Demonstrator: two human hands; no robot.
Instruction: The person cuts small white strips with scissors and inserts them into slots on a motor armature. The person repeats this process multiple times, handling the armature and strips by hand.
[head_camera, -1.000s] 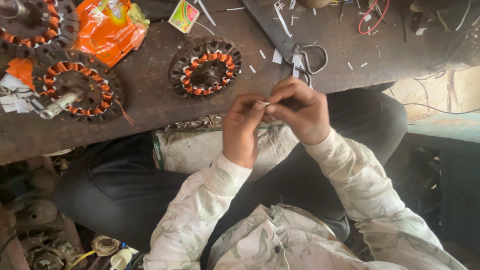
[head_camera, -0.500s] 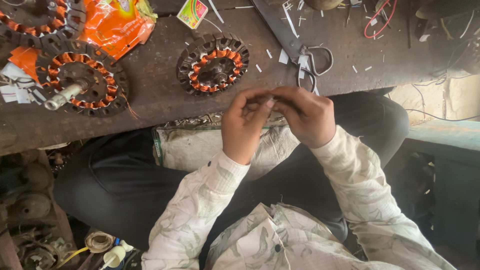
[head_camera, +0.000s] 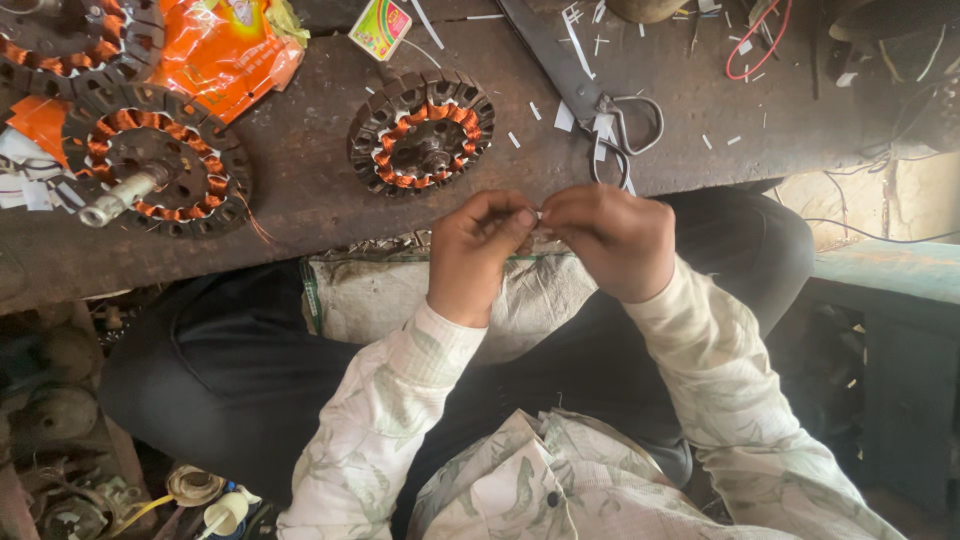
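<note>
while both hands meet, left hand and right hand pinch a white slip.

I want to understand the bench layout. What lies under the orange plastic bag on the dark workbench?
The orange plastic bag lies partly over a copper-wound stator at the top left of the workbench. Only the stator's ring and some windings show; the rest is covered, so I cannot see it.

Motor repair workshop: copper-wound stators, scissors on grimy bench
</note>
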